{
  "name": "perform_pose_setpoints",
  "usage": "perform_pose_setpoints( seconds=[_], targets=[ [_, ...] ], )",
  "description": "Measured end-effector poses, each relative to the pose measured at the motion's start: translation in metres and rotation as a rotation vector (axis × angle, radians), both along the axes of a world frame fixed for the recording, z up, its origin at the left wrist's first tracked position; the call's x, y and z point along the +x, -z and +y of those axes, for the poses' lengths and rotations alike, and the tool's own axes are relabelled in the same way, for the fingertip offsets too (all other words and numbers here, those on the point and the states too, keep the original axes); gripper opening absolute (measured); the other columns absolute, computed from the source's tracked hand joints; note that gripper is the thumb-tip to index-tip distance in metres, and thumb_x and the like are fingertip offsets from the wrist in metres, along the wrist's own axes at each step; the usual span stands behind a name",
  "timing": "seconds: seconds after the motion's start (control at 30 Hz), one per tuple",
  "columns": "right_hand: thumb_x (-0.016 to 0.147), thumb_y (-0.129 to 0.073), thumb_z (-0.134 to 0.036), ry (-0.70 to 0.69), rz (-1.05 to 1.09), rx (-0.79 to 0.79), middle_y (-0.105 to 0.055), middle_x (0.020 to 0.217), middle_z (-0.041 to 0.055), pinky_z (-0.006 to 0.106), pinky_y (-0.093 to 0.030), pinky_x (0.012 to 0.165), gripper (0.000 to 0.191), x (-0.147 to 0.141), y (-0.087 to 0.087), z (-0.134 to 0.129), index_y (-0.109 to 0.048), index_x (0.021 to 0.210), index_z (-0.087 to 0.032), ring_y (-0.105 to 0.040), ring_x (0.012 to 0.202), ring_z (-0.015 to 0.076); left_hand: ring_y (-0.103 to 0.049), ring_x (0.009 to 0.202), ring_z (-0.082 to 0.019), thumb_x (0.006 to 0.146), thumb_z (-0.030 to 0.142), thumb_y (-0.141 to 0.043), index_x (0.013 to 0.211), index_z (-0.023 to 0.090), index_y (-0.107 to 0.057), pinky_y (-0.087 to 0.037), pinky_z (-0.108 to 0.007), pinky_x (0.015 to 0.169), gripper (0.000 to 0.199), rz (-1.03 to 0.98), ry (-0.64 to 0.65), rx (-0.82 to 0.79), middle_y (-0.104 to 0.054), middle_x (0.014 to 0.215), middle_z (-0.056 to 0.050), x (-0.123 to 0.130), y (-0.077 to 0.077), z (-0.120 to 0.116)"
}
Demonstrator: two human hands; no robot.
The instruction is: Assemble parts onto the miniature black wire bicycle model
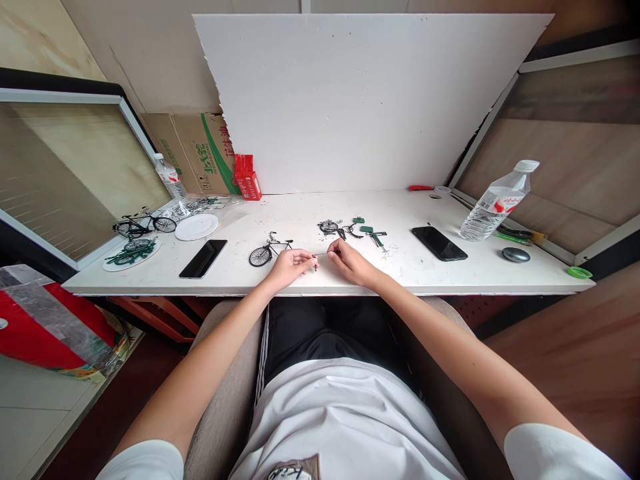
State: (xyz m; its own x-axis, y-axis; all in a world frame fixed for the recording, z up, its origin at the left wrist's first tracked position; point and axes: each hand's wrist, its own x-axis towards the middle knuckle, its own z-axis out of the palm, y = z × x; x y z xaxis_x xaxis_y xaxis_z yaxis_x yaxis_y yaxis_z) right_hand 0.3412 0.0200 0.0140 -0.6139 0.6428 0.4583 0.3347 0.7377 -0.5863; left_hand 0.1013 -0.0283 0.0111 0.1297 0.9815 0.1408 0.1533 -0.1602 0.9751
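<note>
Near the table's front edge, my left hand point(291, 269) pinches a small dark part point(315, 257), too small to name. My right hand point(350, 262) is closed on a thin metal rod point(321, 254), whose tip reaches the part between my left fingers. Most of the rod is hidden in my right fist. Just left of my left hand stands a black model bicycle point(261, 256), its rear end partly hidden behind the hand. Beyond my hands lie loose black bicycle parts point(329, 227) and green plastic pieces point(367, 229) on the white table point(300, 205).
On the left are a black phone point(203, 259), a white disc point(197, 227), another model bicycle point(145, 223) and a plate of green pieces point(111, 262). To the right lie a second phone point(440, 243), a water bottle point(495, 203) and a dark oval object point(516, 255). A white board point(370, 100) stands behind.
</note>
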Motion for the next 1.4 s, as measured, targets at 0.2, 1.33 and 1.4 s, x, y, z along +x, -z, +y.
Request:
perform_pose_setpoints(
  seconds=[0.2, 1.33, 1.4],
  targets=[
    [0.112, -0.033, -0.057, 0.071, -0.046, 0.017, -0.062, 0.084, 0.0040, 0.037, -0.046, 0.071, 0.042, -0.002, 0.001, 0.001, -0.049, 0.088, -0.026, -0.055, 0.073, 0.0218, -0.076, 0.091, -0.026, 0.077, 0.055, -0.088, 0.095, 0.015, -0.078, -0.057, -0.032, 0.070, 0.045, 0.033, 0.018, 0.003, -0.082, 0.096, -0.014, 0.002, -0.004, -0.004],
    [0.104, -0.058, -0.037, 0.341, -0.182, 0.321, -0.072, 0.101, 0.0153, 0.052, -0.046, 0.100, 0.027, -0.005, 0.005, 0.003, -0.077, 0.097, -0.019, -0.054, 0.115, 0.0377, -0.077, 0.083, -0.022, 0.080, 0.050, -0.088, 0.104, 0.014, -0.074, -0.059, -0.036, 0.081, 0.046, -0.085, -0.021, -0.019, -0.082, 0.104, -0.016, 0.004, -0.001, -0.003],
    [0.108, -0.051, -0.036, 0.270, -0.140, 0.350, -0.073, 0.103, 0.0146, 0.052, -0.045, 0.105, 0.033, -0.007, 0.003, 0.001, -0.078, 0.100, -0.020, -0.053, 0.118, 0.0361, -0.077, 0.083, -0.022, 0.078, 0.051, -0.088, 0.102, 0.013, -0.074, -0.057, -0.034, 0.077, 0.047, -0.097, -0.034, -0.002, -0.082, 0.103, -0.016, 0.004, -0.001, -0.003]
  ],
)
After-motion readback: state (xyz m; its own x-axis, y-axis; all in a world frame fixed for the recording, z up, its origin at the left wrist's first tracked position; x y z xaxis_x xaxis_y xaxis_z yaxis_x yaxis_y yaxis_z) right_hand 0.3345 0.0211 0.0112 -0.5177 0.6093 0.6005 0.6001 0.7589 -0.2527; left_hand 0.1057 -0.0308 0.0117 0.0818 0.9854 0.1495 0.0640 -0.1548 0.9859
